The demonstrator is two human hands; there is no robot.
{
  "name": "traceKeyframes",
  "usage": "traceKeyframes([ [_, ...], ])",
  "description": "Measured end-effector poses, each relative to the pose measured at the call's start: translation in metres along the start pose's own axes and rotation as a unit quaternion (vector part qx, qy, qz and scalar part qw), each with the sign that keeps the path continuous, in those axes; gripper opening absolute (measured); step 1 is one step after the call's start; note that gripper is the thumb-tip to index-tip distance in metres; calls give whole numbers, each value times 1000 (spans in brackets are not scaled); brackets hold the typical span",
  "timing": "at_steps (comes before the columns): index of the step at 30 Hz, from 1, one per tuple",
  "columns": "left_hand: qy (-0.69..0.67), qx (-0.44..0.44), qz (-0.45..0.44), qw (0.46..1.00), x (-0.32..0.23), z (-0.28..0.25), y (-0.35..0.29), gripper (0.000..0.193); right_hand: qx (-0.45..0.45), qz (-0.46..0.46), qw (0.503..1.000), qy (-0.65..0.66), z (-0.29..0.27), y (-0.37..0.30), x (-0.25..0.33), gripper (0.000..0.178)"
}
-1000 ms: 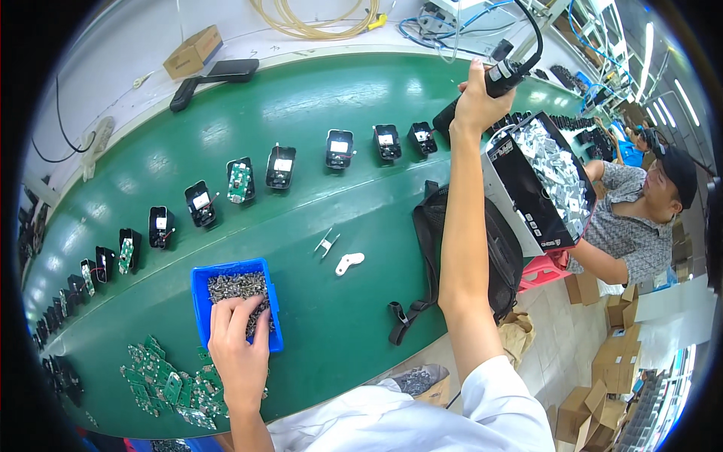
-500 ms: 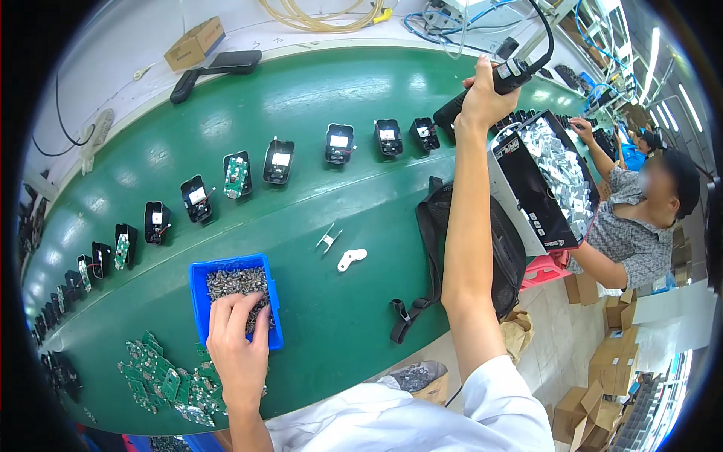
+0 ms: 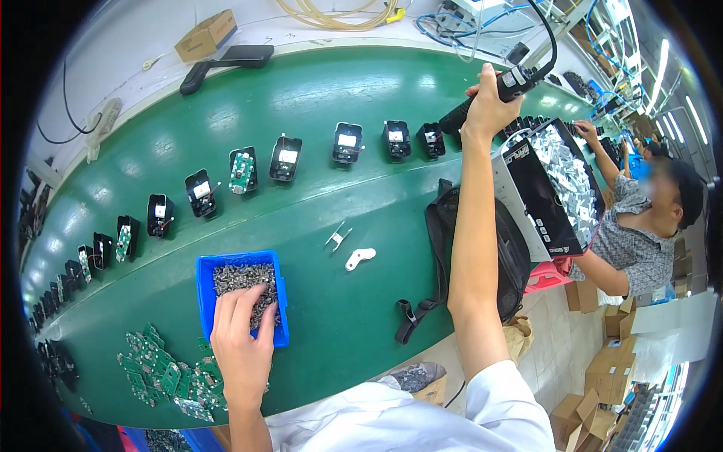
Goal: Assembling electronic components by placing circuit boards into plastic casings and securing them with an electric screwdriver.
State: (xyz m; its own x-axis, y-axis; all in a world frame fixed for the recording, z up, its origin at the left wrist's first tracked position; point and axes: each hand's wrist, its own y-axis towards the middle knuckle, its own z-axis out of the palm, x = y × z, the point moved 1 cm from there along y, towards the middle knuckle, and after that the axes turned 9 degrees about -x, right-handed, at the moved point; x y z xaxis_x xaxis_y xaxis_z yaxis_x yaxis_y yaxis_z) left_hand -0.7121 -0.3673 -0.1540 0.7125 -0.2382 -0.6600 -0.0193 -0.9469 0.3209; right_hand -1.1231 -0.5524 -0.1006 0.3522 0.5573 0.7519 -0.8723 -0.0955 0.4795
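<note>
My left hand (image 3: 242, 328) reaches into a blue plastic bin (image 3: 203, 290) of small metal screws (image 3: 239, 279). Its fingers are bent over the screws, with a gap between thumb and forefinger and nothing visible held. At the far right, my right hand (image 3: 489, 113) is wrapped round a black electric screwdriver (image 3: 456, 119) with a cable at its upper end. Its tip is close to a small black housing (image 3: 431, 140) in the row, but I cannot tell whether they touch. More black housings (image 3: 348, 143) stand along the bench, and a green circuit board (image 3: 242, 171) sits in one of them.
Loose circuit boards (image 3: 162, 369) are piled beside the bin. A thin metal bracket (image 3: 338, 237) and a white plastic piece (image 3: 361, 259) lie mid-bench. A black bag (image 3: 512, 256) and a box of white-grey parts (image 3: 520, 200) stand right; a co-worker (image 3: 633, 218) is beyond.
The whole view has shifted slightly. My left hand stays in the screws, its thumb and forefinger still apart. My right hand keeps its hold on the screwdriver, which is tilted a little differently.
</note>
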Motion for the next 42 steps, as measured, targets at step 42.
traceKeyframes([
  [42, -108, -77, 75, 988, -12, 5, 10, 23, 586, 218, 649, 434, -47, -68, 218, 38],
])
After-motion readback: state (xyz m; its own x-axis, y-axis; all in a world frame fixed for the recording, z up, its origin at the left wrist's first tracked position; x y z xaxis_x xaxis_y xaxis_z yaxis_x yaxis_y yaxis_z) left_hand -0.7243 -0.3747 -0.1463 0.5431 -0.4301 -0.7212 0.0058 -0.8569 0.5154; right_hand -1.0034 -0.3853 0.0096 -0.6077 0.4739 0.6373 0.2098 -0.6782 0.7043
